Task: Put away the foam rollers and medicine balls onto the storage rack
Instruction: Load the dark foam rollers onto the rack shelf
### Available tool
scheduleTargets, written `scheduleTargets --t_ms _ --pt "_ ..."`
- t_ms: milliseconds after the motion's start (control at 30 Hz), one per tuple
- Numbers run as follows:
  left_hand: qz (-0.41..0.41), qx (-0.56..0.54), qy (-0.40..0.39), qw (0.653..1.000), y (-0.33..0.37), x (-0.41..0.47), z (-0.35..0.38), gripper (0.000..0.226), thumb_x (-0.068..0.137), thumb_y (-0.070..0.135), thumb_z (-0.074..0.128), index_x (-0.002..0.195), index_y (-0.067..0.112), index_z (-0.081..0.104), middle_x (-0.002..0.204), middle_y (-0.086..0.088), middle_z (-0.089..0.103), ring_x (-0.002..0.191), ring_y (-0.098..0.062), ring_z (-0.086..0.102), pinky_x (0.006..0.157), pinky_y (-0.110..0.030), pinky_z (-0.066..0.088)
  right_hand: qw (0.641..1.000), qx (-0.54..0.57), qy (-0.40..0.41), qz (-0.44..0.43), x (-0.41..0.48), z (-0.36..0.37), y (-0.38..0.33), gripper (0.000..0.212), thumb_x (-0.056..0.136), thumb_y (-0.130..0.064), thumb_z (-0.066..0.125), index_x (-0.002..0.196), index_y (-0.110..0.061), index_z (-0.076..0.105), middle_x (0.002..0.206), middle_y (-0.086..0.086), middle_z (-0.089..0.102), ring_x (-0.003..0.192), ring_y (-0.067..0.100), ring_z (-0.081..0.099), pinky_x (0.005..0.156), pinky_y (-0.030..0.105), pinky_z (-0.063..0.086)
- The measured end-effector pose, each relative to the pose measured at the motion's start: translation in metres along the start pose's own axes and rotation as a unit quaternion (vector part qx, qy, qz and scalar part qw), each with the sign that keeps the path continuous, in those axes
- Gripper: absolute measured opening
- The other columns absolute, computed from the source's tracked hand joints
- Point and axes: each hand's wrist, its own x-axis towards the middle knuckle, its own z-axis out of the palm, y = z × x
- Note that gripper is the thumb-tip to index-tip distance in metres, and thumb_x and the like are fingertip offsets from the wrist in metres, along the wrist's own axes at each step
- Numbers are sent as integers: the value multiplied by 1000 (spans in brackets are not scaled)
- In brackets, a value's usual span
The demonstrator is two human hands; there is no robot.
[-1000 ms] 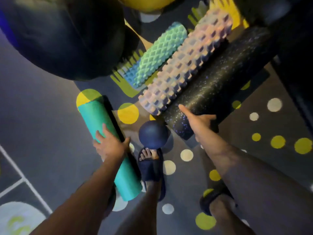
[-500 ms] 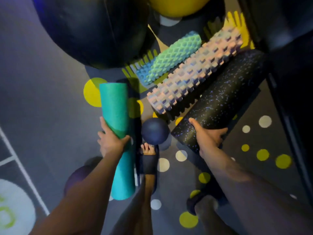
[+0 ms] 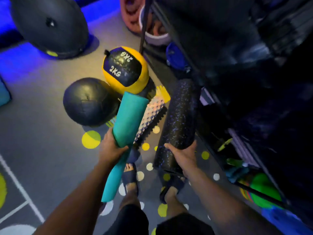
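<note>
My left hand (image 3: 111, 148) grips a smooth teal foam roller (image 3: 128, 119) around its middle, lifted off the floor and tilted up to the right. My right hand (image 3: 182, 154) grips a long black speckled foam roller (image 3: 179, 119), also lifted, its far end near the dark storage rack (image 3: 237, 82) on the right. A pale knobbly roller (image 3: 150, 116) lies on the floor between them. A yellow and black 2KG medicine ball (image 3: 125, 68) and a black medicine ball (image 3: 89, 100) sit on the floor beyond the teal roller.
A large black half-dome trainer (image 3: 50, 24) stands at the far left. The rack's lower shelves hold blue, green and purple gear (image 3: 260, 187). A stack of pink and white rings (image 3: 135, 16) stands by the rack post. My sandalled feet (image 3: 130, 177) stand on grey spotted floor.
Both hands have lifted their rollers off the floor. My view has risen and swung toward the rack, bringing the yellow and black medicine balls into sight.
</note>
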Motion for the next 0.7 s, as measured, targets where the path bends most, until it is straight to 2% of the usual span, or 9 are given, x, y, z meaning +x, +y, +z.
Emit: scheduleTargets --t_ms 100,167,233,367,433,500,600,700 --pt "60 -5 -8 998 70 -13 -38 101 63 17 90 150 18 38 137 -11 58 124 -30 56 98 -42 47 1000 9 24 -8 -33 -53 -34 144 49 -63 91 159 -30 3 149 11 49 130 35 54 107 45 45" --pt "107 5 -20 994 115 -17 -49 99 66 9 89 151 16 39 140 -10 57 127 -29 55 98 -39 42 999 21 42 6 -40 -83 -43 145 53 -64 90 160 -30 -2 152 14 45 133 36 51 108 48 43" --pt "158 19 -39 987 157 -18 -49 100 66 14 90 152 14 40 142 -10 58 128 -29 55 99 -38 42 998 34 59 19 -35 -109 -46 150 51 -69 88 159 -30 -8 153 16 44 135 38 48 109 52 42" --pt "222 25 -77 972 228 -25 -23 105 61 33 89 152 20 38 141 -4 59 127 -24 57 100 -39 47 993 45 101 30 -2 -165 -53 150 54 -68 87 160 -29 -11 152 19 42 136 40 45 111 51 40" --pt "236 12 -97 967 256 -23 -6 113 56 48 86 154 26 34 142 1 59 128 -21 57 103 -45 49 991 28 127 32 25 -189 -65 150 52 -73 85 160 -29 -10 151 20 41 135 42 44 110 53 40" --pt "227 -22 -108 968 276 -17 9 117 52 53 86 154 33 32 141 4 60 127 -18 58 102 -50 52 989 12 144 30 55 -209 -85 150 51 -74 85 160 -29 -8 153 20 38 137 43 41 109 56 39" --pt "220 -54 -115 967 304 -14 23 112 52 46 90 149 36 37 132 7 64 120 -17 63 95 -49 56 988 7 148 32 98 -240 -111 146 54 -74 84 160 -30 -6 153 21 33 136 44 39 107 59 36" --pt "214 -61 -109 969 328 -9 35 92 63 28 93 138 40 43 122 7 66 110 -16 66 86 -44 59 988 9 149 33 143 -268 -126 140 59 -73 81 160 -29 -5 153 22 30 135 46 38 106 61 35"
